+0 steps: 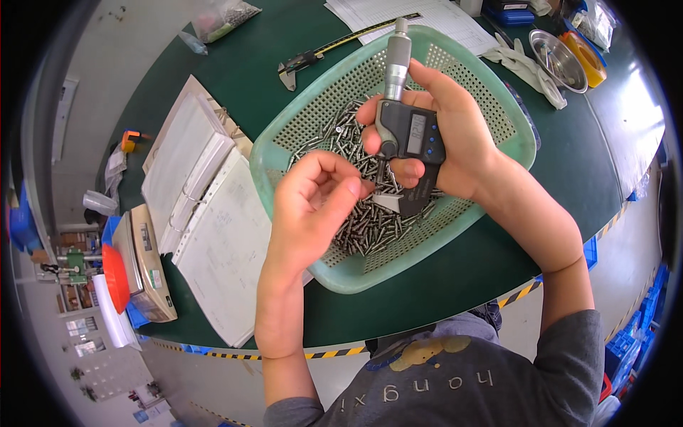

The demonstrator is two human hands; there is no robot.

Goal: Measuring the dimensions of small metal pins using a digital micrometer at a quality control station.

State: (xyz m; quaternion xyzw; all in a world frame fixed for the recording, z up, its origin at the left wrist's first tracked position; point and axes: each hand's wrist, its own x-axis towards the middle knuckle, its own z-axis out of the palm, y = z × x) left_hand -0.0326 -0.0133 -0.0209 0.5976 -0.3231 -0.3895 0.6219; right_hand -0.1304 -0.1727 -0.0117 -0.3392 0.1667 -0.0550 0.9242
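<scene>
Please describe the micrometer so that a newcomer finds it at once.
Find the green basket. Above its metal pins, the right hand holds the micrometer. Unlike the caliper on the table, it has a thick silver barrel and curved dark frame.

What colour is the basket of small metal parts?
The basket is pale green; the head view shows it best.

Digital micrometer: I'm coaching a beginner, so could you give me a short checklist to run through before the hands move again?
1. Micrometer gripped in the right hand: ok.
2. Display facing up and showing digits: ok.
3. Left hand near the measuring gap: ok, fingertips close beside it.
4. Pin seated squarely between the measuring faces: cannot tell, too small and partly hidden.
5. Green basket under the micrometer, with loose metal pins inside: ok.
6. Caliper outside the basket: ok.
</scene>
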